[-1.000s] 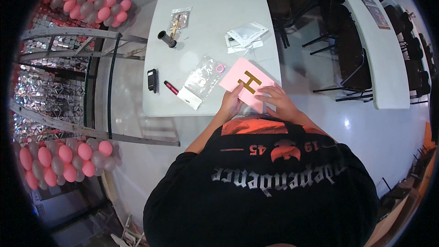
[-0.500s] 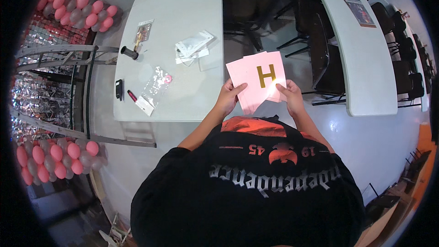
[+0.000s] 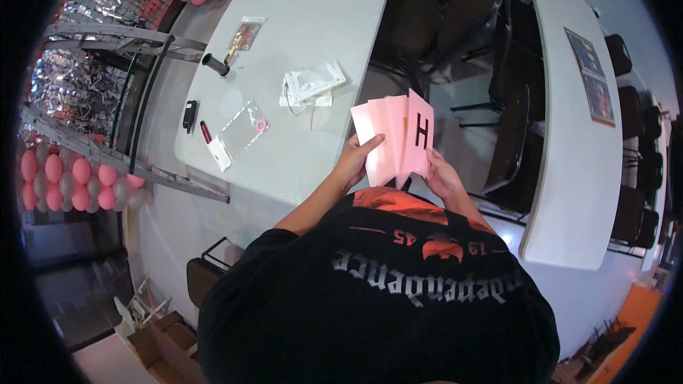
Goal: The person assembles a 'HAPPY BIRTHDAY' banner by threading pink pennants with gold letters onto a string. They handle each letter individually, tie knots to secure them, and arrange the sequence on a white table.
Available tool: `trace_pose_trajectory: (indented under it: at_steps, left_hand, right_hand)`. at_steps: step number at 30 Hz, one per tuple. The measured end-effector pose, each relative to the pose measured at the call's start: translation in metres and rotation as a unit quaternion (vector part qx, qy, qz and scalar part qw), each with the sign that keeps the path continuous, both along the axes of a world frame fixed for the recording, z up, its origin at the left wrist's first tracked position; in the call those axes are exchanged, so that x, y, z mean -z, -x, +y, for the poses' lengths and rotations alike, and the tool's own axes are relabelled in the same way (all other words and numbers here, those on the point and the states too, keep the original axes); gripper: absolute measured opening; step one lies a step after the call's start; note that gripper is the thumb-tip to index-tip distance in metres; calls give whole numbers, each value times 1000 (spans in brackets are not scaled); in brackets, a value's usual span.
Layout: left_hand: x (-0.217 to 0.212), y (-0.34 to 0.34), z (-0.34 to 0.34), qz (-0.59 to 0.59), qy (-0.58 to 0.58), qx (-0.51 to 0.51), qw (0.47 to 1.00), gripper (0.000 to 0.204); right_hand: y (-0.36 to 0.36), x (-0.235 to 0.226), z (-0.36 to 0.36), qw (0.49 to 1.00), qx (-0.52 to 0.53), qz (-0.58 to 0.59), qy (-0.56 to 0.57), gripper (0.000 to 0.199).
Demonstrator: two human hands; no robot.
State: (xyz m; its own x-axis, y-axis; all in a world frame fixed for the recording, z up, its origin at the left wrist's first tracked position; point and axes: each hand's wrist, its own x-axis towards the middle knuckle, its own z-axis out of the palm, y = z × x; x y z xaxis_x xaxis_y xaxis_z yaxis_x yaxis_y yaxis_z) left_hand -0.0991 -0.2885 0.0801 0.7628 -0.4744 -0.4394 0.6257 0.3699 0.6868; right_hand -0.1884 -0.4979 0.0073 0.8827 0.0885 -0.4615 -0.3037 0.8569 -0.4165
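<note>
Several pink cards (image 3: 388, 139), slightly fanned, are held up in front of my chest, the outermost bearing one large letter that looks dark at this angle. My left hand (image 3: 352, 160) is closed on their left side, thumb lying across the front. On the right, my right hand (image 3: 444, 175) grips the lower edge of the lettered card between thumb and fingers. The backs of the cards and some of my fingertips are hidden. To the left of my hands, a clear plastic bag (image 3: 240, 135) and a small pink ring (image 3: 261, 125) lie on the white table (image 3: 277, 11).
White packets (image 3: 313, 82), a dark cylinder (image 3: 215, 65) and a small black object (image 3: 189, 116) rest on the table. A metal ladder (image 3: 128, 158) and pink-grey balloons (image 3: 81, 172) stand left. Dark chairs (image 3: 455, 18) fill the gap before a second white table (image 3: 573, 213).
My view has turned, and the tables now slant. The cards are fanned and tilted more, and the letter went from shiny gold to dark. My right hand has shifted down along the cards.
</note>
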Motion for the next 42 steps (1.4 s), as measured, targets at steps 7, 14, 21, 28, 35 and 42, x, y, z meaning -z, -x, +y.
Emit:
trace_pose_trajectory:
  at_steps: [7, 14, 21, 28, 35, 42]
  left_hand:
    - [-5, -127, -42, -22, 51, -23, 998, 36]
    - [-9, -238, -49, -58, 78, -72, 993, 36]
    - [11, -302, -29, -63, -30, -151, 986, 48]
    - [85, -308, 74, -108, -506, -447, 730, 77]
    - [129, -199, 162, 153, -800, -272, 512, 62]
    - [136, -194, 146, 144, -809, -341, 457, 53]
  right_hand:
    - [-136, -4, -53, 994, -103, 10, -43, 37]
    - [-287, -22, -74, 989, -105, -35, 94, 25]
    - [-405, -24, -56, 966, -87, -113, 214, 19]
    - [-562, 47, -60, 919, -76, 16, 386, 28]
    - [-683, 50, -25, 896, -352, -34, 269, 29]
    - [-710, 60, -6, 757, -438, -44, 482, 42]
